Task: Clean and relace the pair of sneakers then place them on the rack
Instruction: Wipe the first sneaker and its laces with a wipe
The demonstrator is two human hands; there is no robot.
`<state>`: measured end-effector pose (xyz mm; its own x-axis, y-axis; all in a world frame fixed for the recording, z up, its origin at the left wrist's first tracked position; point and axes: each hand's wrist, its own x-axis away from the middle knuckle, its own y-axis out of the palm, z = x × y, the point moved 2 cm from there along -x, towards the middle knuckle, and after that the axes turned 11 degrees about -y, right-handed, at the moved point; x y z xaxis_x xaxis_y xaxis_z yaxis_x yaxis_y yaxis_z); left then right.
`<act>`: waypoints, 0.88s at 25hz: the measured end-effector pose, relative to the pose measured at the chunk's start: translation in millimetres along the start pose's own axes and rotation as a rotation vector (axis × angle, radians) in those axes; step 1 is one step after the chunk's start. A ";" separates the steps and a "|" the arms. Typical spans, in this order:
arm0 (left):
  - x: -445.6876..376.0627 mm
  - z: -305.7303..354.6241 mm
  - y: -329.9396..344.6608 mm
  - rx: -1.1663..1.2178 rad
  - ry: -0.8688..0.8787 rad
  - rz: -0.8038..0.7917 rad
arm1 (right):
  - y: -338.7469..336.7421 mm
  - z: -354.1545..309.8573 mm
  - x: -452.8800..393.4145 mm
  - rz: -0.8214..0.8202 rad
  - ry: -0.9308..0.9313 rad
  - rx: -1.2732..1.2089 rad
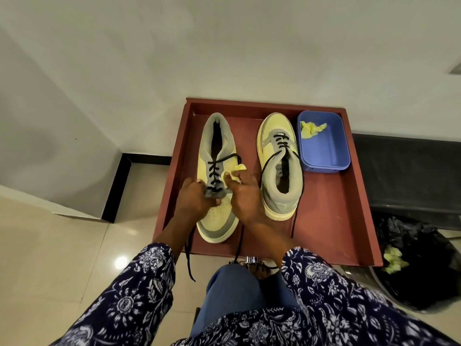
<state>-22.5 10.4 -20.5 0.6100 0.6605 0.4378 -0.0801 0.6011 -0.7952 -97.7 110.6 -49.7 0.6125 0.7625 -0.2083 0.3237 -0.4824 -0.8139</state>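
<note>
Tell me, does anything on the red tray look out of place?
Yes. The two yellow-and-grey sneakers point in opposite directions, and their black laces trail loose over the red wooden tray edge, only partly threaded.

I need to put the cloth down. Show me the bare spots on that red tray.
Free: the tray's near-right corner, bordered by the right sneaker, blue tub and rim. A narrow strip lies along the far rim. Crowded: the left sneaker, where both hands work, and the lane between the shoes.

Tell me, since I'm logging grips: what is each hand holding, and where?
Left hand grips the left sneaker at its toe-side edge; right hand pinches a crumpled yellow cloth.
</note>
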 end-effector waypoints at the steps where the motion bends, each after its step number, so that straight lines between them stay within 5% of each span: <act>1: 0.7 0.6 -0.2 0.000 0.008 -0.002 | -0.7 -0.4 5.5 -0.057 -0.019 0.011; 4: 1.4 1.4 -0.4 0.024 0.025 0.004 | -1.0 -0.2 22.8 -0.144 -0.100 0.031; 8: 0.2 -0.5 0.7 0.031 0.016 0.013 | -6.1 5.6 22.5 -0.065 -0.116 0.029; 11: -2.3 -2.9 3.1 0.016 0.014 0.016 | 2.9 13.5 22.4 0.041 -0.004 -0.123; 15: -4.7 -4.1 4.3 0.012 0.015 0.042 | 3.8 12.1 20.4 0.112 0.420 -0.329; 22: -4.6 -5.4 5.9 0.050 -0.005 0.059 | -0.1 -16.0 51.5 0.100 0.536 -0.334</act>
<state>-21.5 8.5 -29.5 0.5987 0.6980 0.3928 -0.1558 0.5826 -0.7977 -54.6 143.1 -51.7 0.8990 0.4273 0.0961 0.4008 -0.7141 -0.5740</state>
